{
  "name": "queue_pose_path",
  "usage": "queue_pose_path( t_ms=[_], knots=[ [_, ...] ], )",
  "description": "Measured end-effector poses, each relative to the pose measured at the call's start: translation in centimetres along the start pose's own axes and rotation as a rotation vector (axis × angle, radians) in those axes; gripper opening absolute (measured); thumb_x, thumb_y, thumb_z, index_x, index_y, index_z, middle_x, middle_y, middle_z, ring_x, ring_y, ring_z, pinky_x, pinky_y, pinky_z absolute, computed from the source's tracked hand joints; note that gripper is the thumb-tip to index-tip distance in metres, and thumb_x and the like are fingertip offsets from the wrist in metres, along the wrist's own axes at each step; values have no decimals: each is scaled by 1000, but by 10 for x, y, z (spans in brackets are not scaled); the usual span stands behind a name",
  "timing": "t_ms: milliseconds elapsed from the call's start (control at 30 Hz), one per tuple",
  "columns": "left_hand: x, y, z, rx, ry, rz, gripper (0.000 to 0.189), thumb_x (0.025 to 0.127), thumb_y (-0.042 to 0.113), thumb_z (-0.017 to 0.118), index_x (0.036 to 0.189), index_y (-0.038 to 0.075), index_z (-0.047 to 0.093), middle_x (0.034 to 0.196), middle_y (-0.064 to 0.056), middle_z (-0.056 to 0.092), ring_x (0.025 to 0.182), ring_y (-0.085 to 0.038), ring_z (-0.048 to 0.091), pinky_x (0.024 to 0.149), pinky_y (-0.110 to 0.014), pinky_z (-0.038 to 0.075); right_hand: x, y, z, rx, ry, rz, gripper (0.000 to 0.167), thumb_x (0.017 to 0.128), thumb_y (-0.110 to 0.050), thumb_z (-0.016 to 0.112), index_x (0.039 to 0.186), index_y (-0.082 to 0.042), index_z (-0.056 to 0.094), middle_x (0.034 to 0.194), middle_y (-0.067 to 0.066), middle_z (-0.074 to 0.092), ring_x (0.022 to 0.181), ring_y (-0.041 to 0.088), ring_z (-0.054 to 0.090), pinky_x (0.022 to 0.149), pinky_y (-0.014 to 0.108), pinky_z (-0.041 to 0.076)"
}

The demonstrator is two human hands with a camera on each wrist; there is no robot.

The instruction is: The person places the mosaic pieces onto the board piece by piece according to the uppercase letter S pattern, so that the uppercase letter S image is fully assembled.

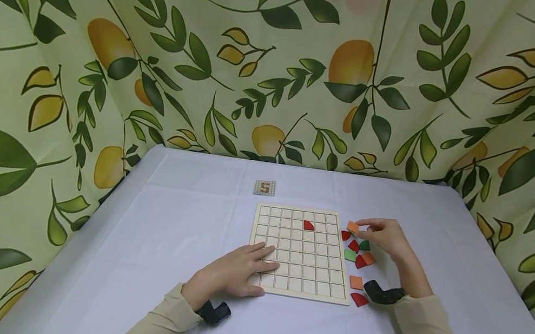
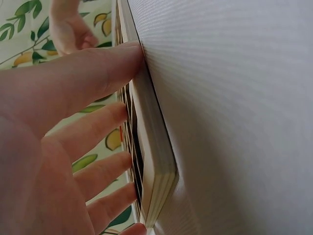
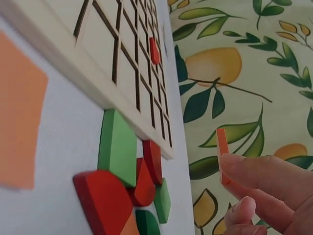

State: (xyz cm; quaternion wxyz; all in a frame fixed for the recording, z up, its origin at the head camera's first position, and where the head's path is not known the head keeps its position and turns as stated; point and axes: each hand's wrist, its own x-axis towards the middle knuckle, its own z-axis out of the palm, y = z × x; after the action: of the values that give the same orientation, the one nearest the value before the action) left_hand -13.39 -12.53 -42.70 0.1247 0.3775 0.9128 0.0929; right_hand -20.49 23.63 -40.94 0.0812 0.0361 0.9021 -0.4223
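Note:
A wooden grid board (image 1: 297,257) lies on the white table, with one red rounded piece (image 1: 308,225) in a cell of its upper part. My left hand (image 1: 242,270) rests on the board's near left corner, fingers spread and straight. In the left wrist view the thumb (image 2: 112,63) touches the board's side edge. Off the board's far right corner, my right hand (image 1: 385,236) pinches an orange square tile (image 3: 222,147) between thumb and finger, raised above the table. Beneath it are loose red, green and orange pieces, among them a light green square (image 3: 117,147).
Nearer me, right of the board, lie another orange square (image 1: 356,282) and a red rounded piece (image 1: 359,299). A small card with a pattern (image 1: 265,187) lies beyond the board. A leaf-and-fruit printed curtain (image 1: 276,81) surrounds the table's back and sides.

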Motion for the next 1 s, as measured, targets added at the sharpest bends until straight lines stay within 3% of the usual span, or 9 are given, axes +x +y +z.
queue_pose_path(
  t_ms=[400, 800, 1000],
  knots=[
    [-1, 0, 1, -13, 13, 7, 58, 96, 40, 66, 149, 20, 52, 162, -9, 38, 152, -30, 31, 123, -46, 30, 4, -9, 11, 40, -27, -87, 39, 89, -8, 73, 123, 10, 66, 70, 2, 48, 72, 19, 45, 58, 27, 37],
    [-2, 0, 0, -13, 12, 7, 57, 97, 38, 65, 149, 20, 52, 162, -9, 38, 152, -31, 31, 123, -46, 30, 7, -22, 25, 65, -42, -85, 37, 88, -7, 76, 121, 8, 68, 71, 2, 49, 71, 19, 44, 54, 26, 37],
    [-1, 0, 0, -16, 7, 3, 57, 97, 38, 66, 149, 21, 52, 162, -7, 38, 152, -31, 30, 123, -46, 30, 11, -26, 30, 100, -64, -129, 35, 89, -5, 74, 119, 10, 68, 70, 0, 50, 65, 17, 44, 49, 24, 34]
  ],
)
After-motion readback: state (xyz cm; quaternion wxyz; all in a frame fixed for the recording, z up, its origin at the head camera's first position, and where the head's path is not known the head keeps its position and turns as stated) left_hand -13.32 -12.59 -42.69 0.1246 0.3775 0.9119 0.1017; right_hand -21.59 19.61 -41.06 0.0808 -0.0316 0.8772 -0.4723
